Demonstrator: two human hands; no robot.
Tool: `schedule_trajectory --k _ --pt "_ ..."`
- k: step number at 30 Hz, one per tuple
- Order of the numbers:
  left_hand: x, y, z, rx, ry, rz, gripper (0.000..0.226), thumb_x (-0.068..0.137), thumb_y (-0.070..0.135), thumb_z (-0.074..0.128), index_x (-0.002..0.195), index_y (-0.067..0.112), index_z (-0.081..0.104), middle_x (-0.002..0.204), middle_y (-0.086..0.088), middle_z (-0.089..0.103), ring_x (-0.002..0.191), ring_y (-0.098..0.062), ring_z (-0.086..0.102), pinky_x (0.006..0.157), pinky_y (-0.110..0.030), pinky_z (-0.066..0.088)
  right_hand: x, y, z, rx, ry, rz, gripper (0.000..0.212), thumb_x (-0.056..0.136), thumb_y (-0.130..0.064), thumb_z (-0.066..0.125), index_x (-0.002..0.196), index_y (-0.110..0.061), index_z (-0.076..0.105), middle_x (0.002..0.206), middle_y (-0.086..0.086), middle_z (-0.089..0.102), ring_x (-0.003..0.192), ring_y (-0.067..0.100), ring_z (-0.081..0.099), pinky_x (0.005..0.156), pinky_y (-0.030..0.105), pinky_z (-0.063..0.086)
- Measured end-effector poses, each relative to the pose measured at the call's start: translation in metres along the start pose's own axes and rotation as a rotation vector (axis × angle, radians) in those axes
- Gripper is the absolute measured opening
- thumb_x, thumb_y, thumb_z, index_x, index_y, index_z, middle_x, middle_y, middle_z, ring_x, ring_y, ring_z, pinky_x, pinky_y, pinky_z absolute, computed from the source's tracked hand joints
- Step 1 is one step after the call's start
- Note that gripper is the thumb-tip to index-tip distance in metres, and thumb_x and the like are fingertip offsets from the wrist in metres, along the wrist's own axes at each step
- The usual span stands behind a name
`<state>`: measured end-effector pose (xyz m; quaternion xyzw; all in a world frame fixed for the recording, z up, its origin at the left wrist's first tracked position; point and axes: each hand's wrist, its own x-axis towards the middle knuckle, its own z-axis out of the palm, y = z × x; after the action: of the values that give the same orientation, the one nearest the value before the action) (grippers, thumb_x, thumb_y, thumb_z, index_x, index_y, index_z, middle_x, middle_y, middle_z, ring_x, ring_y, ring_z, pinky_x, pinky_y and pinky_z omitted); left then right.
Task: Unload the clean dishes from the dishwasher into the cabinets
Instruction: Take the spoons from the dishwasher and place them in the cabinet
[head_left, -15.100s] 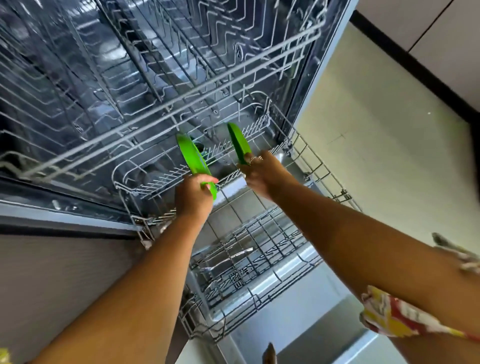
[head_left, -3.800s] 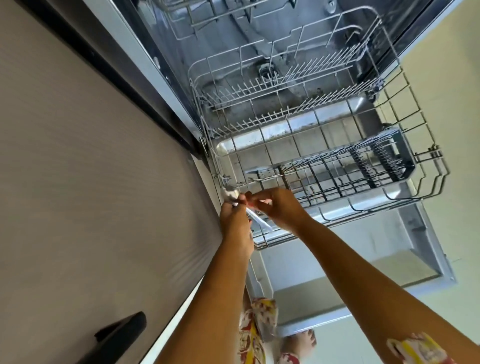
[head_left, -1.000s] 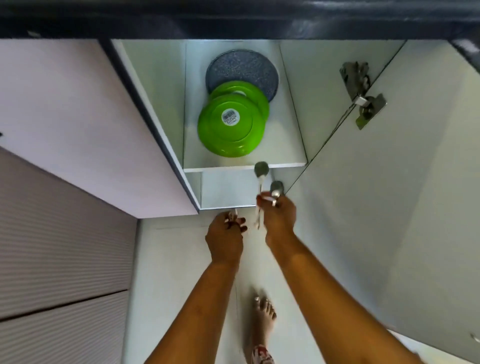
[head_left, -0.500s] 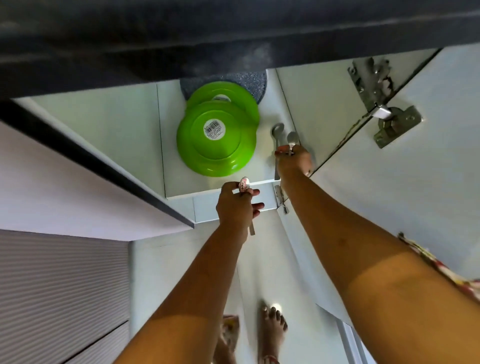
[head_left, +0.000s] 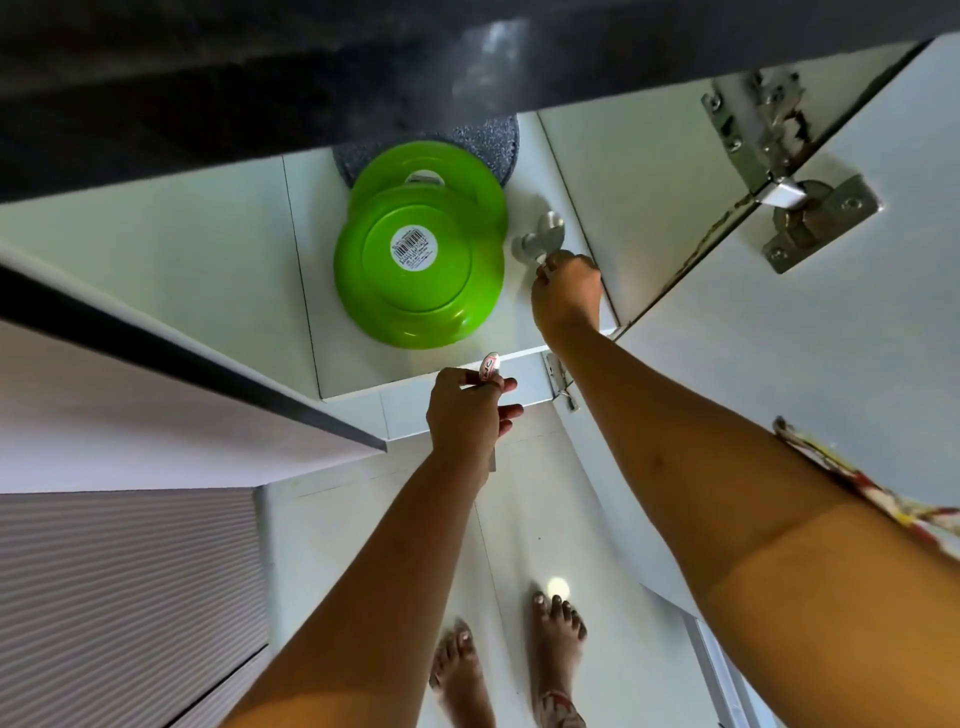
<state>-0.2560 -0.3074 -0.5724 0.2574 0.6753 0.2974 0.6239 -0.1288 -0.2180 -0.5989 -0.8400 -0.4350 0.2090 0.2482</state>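
Head view: right hand (head_left: 566, 293) grips two metal spoons (head_left: 540, 240) on the cabinet shelf (head_left: 415, 374) beside green plates (head_left: 418, 270); left hand (head_left: 467, 418) clasps another utensil (head_left: 489, 366), likely placed next.

Two plates (head_left: 418, 270) lie overlapped on the cabinet shelf (head_left: 332, 358), before a round board (head_left: 493, 140). Two spoons (head_left: 540, 236) lie to their right.

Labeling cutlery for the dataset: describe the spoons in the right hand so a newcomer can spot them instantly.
Start at the open cabinet shelf under the dark counter. Two green plates lie there upside down, in front of a grey speckled plate. Just right of them, the right hand holds two metal spoons, bowls pointing inward: the only shiny silver things on the shelf.
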Motion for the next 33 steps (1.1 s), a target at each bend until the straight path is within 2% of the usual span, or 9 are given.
schedule_trajectory --k 3,9,11,14,16,19,22,28,33 --pt "0.002 -0.005 -0.001 0.005 -0.005 -0.021 0.017 0.092 0.011 0.055 0.109 0.007 0.053 0.088 0.0 0.071 0.043 -0.005 0.062 0.041 -0.014 0.044 0.004 0.0 -0.001 -0.007 -0.009 -0.001 0.026 0.091 -0.003 0.044 0.111 -0.002 0.061 0.108 0.018 0.059 0.093 0.031 0.058 0.07 0.024 0.037" --pt "0.001 -0.011 -0.004 -0.063 -0.017 -0.052 0.014 0.093 0.012 0.055 0.105 0.01 0.048 0.08 0.003 0.07 0.044 -0.007 0.063 0.04 -0.014 0.042 0.016 0.005 -0.013 0.025 -0.086 0.066 0.022 0.096 -0.008 0.04 0.105 -0.005 0.059 0.096 0.009 0.058 0.085 0.023 0.054 0.062 0.023 0.041" --pt "0.0 -0.011 -0.002 -0.081 -0.018 -0.047 0.014 0.094 0.016 0.055 0.104 0.01 0.047 0.08 0.002 0.07 0.044 -0.008 0.062 0.041 -0.015 0.043 0.016 0.007 -0.016 0.014 -0.101 0.057 0.022 0.097 -0.013 0.039 0.106 -0.008 0.059 0.094 0.008 0.058 0.091 0.027 0.055 0.065 0.024 0.04" --pt "-0.002 -0.01 0.0 -0.11 -0.024 -0.039 0.015 0.093 0.026 0.056 0.095 0.015 0.046 0.08 -0.001 0.07 0.044 -0.01 0.062 0.045 -0.018 0.045 0.015 0.01 -0.019 -0.104 -0.113 -0.025 0.027 0.096 -0.014 0.04 0.114 -0.006 0.058 0.114 0.016 0.059 0.105 0.032 0.055 0.077 0.031 0.039" --pt "-0.003 -0.01 0.002 -0.115 -0.025 -0.037 0.019 0.093 0.033 0.057 0.091 0.017 0.046 0.077 -0.002 0.07 0.042 -0.01 0.061 0.043 -0.016 0.042 0.013 0.013 -0.019 -0.121 -0.099 -0.045 0.027 0.096 -0.013 0.041 0.118 -0.006 0.055 0.117 0.016 0.058 0.107 0.032 0.055 0.081 0.032 0.041" --pt "-0.003 -0.012 0.003 -0.064 -0.008 -0.031 0.022 0.094 0.036 0.054 0.099 0.016 0.046 0.073 -0.001 0.07 0.035 -0.004 0.052 0.037 -0.014 0.031 0.007 0.014 -0.015 -0.148 -0.058 -0.071 0.035 0.097 -0.008 0.039 0.13 -0.008 0.048 0.12 0.015 0.054 0.108 0.029 0.056 0.089 0.034 0.049" --pt "-0.001 -0.013 0.005 -0.035 0.007 -0.038 0.023 0.096 0.039 0.049 0.103 0.017 0.047 0.071 0.0 0.069 0.036 -0.005 0.044 0.036 -0.014 0.028 -0.005 0.015 -0.011 -0.321 -0.054 -0.113 0.046 0.095 -0.003 0.035 0.14 -0.012 0.039 0.128 0.017 0.043 0.113 0.034 0.049 0.093 0.041 0.049" --pt "0.002 -0.01 0.013 -0.013 -0.065 -0.101 0.025 0.101 0.034 0.034 0.115 0.017 0.047 0.076 -0.002 0.064 0.05 -0.012 0.04 0.043 -0.02 0.029 -0.02 0.014 -0.004 -0.381 0.014 -0.149 0.034 0.096 -0.005 0.038 0.128 -0.004 0.05 0.124 0.017 0.047 0.106 0.036 0.054 0.082 0.042 0.049" --pt "0.005 -0.004 0.02 -0.093 -0.071 -0.106 0.019 0.101 0.03 0.036 0.109 0.017 0.046 0.08 -0.004 0.063 0.053 -0.013 0.042 0.046 -0.021 0.03 -0.017 0.015 -0.008 -0.458 0.068 -0.2 0.031 0.094 0.001 0.042 0.119 -0.006 0.058 0.107 0.018 0.061 0.1 0.035 0.058 0.078 0.041 0.051"
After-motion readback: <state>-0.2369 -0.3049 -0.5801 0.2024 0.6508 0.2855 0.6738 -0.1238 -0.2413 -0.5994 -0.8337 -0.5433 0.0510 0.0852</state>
